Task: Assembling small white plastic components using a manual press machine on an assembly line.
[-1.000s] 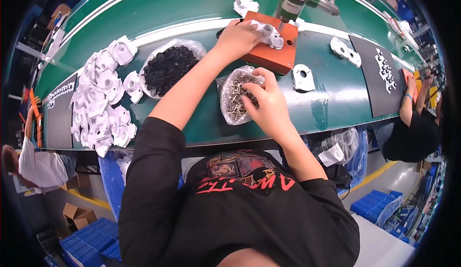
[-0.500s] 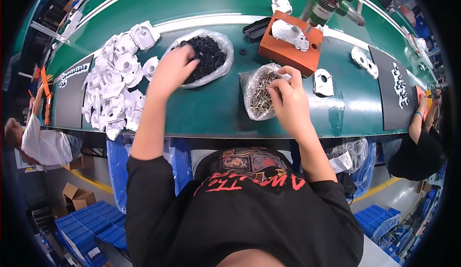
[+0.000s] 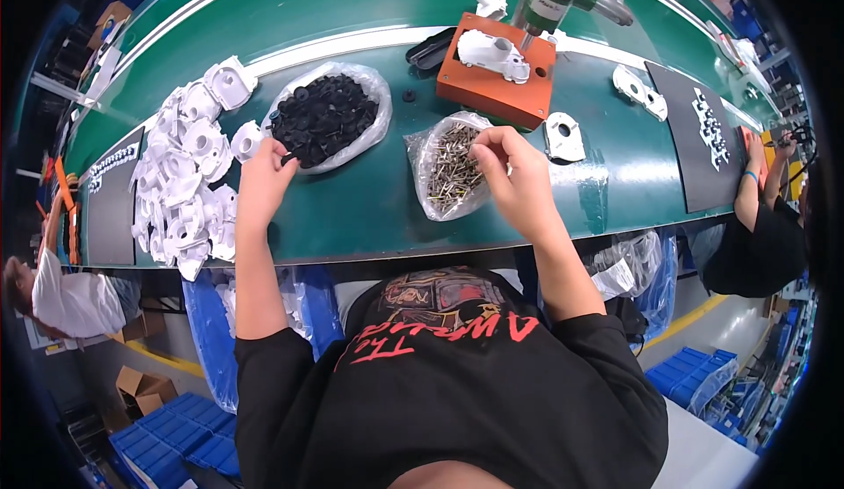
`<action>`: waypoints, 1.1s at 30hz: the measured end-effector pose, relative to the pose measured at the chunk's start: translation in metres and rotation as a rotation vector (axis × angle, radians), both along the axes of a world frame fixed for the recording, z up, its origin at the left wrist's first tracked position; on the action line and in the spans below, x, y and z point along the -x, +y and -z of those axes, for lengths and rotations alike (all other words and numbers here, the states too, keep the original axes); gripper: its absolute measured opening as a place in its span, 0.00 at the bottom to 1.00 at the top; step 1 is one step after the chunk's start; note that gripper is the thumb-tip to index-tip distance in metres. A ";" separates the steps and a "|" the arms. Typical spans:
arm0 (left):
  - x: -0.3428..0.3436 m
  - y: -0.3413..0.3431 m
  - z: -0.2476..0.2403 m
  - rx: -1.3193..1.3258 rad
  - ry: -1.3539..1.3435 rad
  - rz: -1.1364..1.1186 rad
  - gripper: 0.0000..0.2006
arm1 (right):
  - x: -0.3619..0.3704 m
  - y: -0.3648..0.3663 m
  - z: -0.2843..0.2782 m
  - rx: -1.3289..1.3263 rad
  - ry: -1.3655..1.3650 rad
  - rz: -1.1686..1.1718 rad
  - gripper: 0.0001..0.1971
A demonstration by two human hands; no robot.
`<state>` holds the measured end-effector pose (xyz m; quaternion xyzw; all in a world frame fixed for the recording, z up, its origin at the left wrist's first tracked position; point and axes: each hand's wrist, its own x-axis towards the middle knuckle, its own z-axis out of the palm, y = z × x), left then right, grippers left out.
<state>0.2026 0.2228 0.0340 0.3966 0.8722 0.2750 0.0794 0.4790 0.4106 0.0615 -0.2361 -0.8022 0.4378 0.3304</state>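
My left hand is closed in a pinch on a small black part at the near left rim of a clear plastic bag full of black round parts. My right hand hovers at the right side of a smaller plastic bag of metal screws or pins. Its thumb and forefinger are closed together; whatever lies between them is too small to make out. Left of my left hand, white plastic housings lie heaped on the green table.
An orange block bears a white housing beneath a green press. Single white housings lie to the right. Black mats hold small parts at both sides. Other people work at either end.
My left hand has come out of the bag of black parts toward its near left rim, a black part in its fingers. My right hand stays by the screws. The whole view has shifted.
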 end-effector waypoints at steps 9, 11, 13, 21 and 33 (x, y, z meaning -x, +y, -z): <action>-0.003 0.015 -0.058 -0.340 -0.417 0.010 0.07 | -0.019 0.023 -0.001 0.448 0.160 -0.117 0.04; -0.010 0.042 -0.078 -0.419 -0.484 0.104 0.07 | -0.022 0.024 0.002 0.471 0.190 -0.127 0.05; -0.026 0.085 -0.090 -0.439 -0.574 0.246 0.08 | -0.023 0.025 0.006 0.493 0.224 -0.136 0.05; -0.038 0.265 -0.071 -0.272 -0.296 0.690 0.10 | -0.055 0.028 0.011 0.202 0.269 -0.055 0.04; -0.056 0.359 -0.057 0.275 -0.437 0.861 0.09 | -0.074 0.047 0.029 0.506 0.313 0.189 0.06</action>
